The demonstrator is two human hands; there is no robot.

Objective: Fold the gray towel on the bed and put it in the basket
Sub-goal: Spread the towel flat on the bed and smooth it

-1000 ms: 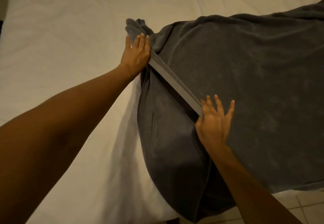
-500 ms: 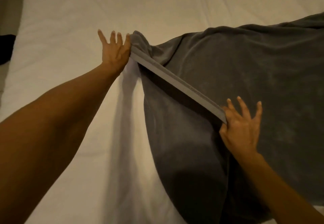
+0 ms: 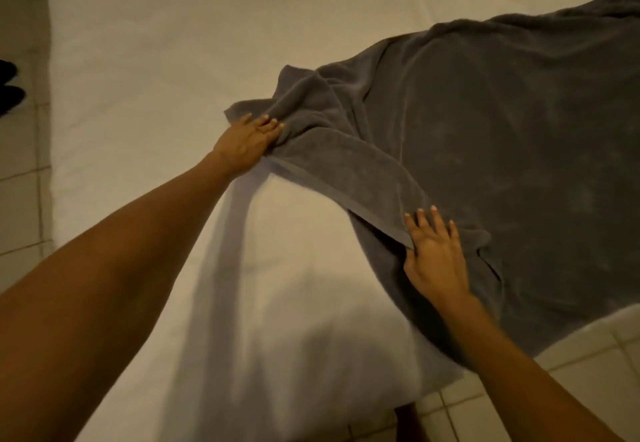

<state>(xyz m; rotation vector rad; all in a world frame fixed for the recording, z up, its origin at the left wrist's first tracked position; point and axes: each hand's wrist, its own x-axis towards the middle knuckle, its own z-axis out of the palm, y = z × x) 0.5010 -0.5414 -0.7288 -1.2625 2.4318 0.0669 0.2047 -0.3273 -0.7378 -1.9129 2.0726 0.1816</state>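
Note:
The gray towel (image 3: 485, 151) lies spread over the right half of the white bed (image 3: 173, 43), with its near edge hanging over the bed's side. My left hand (image 3: 247, 142) grips a bunched corner of the towel at its left end. My right hand (image 3: 436, 254) pinches the other end of the same hem, fingers straight on top and thumb under the edge. The hem runs in a raised fold between the two hands and casts a shadow on the sheet. No basket is in view.
Tiled floor (image 3: 20, 199) shows along the left of the bed and at the lower right corner (image 3: 588, 348). Dark objects (image 3: 8, 90) sit on the floor at the far left edge. A dark post (image 3: 408, 421) shows below the bed's near edge.
Both hands have carried the hem away from me and laid it lower over the towel. The towel's left corner is now bunched under my left hand, and the hem sags instead of being taut.

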